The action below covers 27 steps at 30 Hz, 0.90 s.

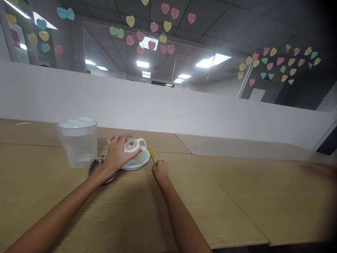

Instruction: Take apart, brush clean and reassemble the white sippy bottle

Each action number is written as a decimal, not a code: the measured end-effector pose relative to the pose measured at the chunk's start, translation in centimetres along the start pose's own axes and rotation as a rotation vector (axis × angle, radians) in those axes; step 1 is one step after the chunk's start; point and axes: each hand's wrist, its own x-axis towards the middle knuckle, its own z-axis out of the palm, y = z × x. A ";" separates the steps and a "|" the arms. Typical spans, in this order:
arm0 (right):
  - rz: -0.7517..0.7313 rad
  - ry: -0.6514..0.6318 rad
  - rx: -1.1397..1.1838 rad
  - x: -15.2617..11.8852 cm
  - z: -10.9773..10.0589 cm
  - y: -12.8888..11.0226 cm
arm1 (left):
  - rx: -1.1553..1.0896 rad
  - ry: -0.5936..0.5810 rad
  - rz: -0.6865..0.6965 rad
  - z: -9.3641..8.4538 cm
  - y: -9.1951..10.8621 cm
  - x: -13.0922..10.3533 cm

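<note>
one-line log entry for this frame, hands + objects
left hand: on white cup on saucer | right hand: grips yellow-tipped stick | nearby: clear lidded jug, metal lid | surface: wooden table

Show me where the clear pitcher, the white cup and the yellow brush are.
clear pitcher [78, 146], head view, middle of its front wall
white cup [134, 146], head view, its lidded top
yellow brush [151, 152], head view, its yellow head

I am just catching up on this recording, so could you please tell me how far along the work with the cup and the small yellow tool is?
Set out already: a clear lidded container and a dark metal lid on the wooden table. In hand: the left hand rests on a white cup standing on a white saucer; the right hand grips a yellow-tipped tool lying beside it. The tool has not yet touched the cup.
</note>
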 end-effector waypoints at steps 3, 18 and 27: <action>-0.013 0.032 0.022 -0.1 -0.1 -0.1 | 0.033 0.043 0.175 0.1 -0.4 -3.2; -0.590 0.562 0.181 -1.7 -0.1 -2.0 | -0.062 -0.040 0.373 2.6 -1.9 -6.8; -0.638 0.424 0.150 -1.2 0.3 -2.0 | -0.094 -0.288 0.258 2.6 -2.3 -6.5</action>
